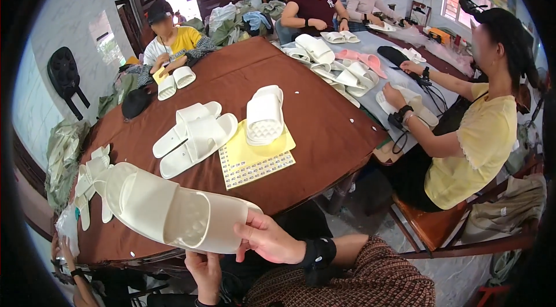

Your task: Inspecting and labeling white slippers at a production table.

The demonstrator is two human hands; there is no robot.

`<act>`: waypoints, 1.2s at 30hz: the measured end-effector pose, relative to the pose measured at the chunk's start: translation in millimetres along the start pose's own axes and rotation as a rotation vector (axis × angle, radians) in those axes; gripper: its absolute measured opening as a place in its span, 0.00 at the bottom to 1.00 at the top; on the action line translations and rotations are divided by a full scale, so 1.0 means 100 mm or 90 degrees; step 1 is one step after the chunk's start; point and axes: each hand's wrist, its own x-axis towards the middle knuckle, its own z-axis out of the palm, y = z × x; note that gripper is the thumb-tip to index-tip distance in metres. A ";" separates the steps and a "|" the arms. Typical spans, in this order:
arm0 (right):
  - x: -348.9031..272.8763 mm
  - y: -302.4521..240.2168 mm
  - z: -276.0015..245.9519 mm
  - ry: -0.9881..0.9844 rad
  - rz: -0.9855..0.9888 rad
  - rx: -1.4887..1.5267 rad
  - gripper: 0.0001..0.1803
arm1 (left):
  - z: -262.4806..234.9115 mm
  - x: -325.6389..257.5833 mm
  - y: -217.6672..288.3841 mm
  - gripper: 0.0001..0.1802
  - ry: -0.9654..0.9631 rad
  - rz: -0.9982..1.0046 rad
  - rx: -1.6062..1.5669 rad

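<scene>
A white slide slipper (145,203) is held above the near edge of the brown-covered table, its sole end toward me. My right hand (269,237) pinches that end, thumb on top and fingers underneath. Below the slipper's lower edge is my left hand (204,275), its fingertips going out of sight behind the sole as it grips from beneath. Just beyond lies a yellow sheet of small printed stickers (255,171), partly covered by another white slide (265,116). A pair of white slides (194,139) rests left of the sheet.
More white slides (91,182) lie at the table's left edge. On the brown cloth (313,110) is a dark cap (136,103). A co-worker in yellow (475,139) handles slides at the grey table on the right, beside a slipper pile (347,75). Others sit across the tables.
</scene>
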 end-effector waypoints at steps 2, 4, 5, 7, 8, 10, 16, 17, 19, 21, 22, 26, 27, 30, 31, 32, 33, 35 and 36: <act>0.00 -0.03 0.04 -0.012 -0.001 -0.008 0.20 | 0.06 0.01 0.06 0.08 -0.002 -0.006 -0.026; 0.04 -0.03 0.06 -0.020 -0.011 0.008 0.21 | 0.09 0.03 0.05 0.10 0.007 0.016 -0.024; 0.06 -0.01 0.07 -0.020 -0.011 0.009 0.21 | 0.10 0.03 0.01 0.10 0.007 0.016 -0.023; 0.09 0.00 0.07 -0.014 -0.011 0.024 0.22 | 0.15 0.05 -0.06 0.16 0.004 0.079 0.066; 0.09 -0.02 0.09 -0.014 -0.013 0.024 0.22 | 0.16 0.06 -0.06 0.16 0.002 0.080 0.066; 0.10 -0.07 0.14 0.005 -0.031 0.027 0.22 | 0.19 0.07 -0.05 0.18 -0.031 0.054 0.021; 0.07 -0.17 0.12 0.028 -0.045 0.009 0.22 | 0.32 0.07 -0.03 0.15 -0.030 0.061 0.024; 0.07 -0.17 0.08 0.029 -0.044 0.010 0.22 | 0.35 0.08 -0.02 0.15 -0.034 0.075 0.027; 0.07 -0.20 0.00 -0.024 -0.063 0.028 0.22 | 0.40 0.10 -0.01 0.15 -0.037 0.086 0.030; 0.05 -0.27 0.01 -0.002 -0.066 0.003 0.22 | 0.46 0.12 -0.01 0.16 -0.050 0.067 0.006; 0.03 -0.31 0.02 0.020 -0.071 -0.023 0.21 | 0.48 0.13 0.01 0.16 -0.049 0.063 0.007; 0.00 -0.49 -0.20 0.078 -0.141 -0.150 0.17 | 0.53 0.19 0.17 0.16 -0.157 -0.004 -0.001; -0.02 -0.56 -0.28 0.103 -0.195 -0.205 0.16 | 0.50 0.21 0.17 0.16 -0.166 0.046 0.062; -0.02 -0.87 -0.33 0.175 -0.325 -0.274 0.14 | 0.32 0.27 0.06 0.14 -0.139 0.122 0.140; -0.01 -0.98 -0.35 0.199 -0.357 -0.285 0.14 | 0.24 0.29 0.05 0.14 -0.124 0.102 0.128; 0.02 -1.10 -0.38 0.221 -0.388 -0.293 0.13 | 0.15 0.31 0.07 0.14 -0.108 0.082 0.118; 0.06 -1.21 -0.43 0.239 -0.429 -0.313 0.13 | 0.07 0.32 0.10 0.14 -0.092 0.053 0.132; 0.23 -1.43 -0.57 0.232 -0.484 -0.327 0.11 | -0.11 0.32 0.09 0.16 -0.040 0.060 0.147; 0.31 -1.57 -0.65 0.247 -0.507 -0.331 0.09 | -0.19 0.33 0.07 0.16 -0.025 0.058 0.159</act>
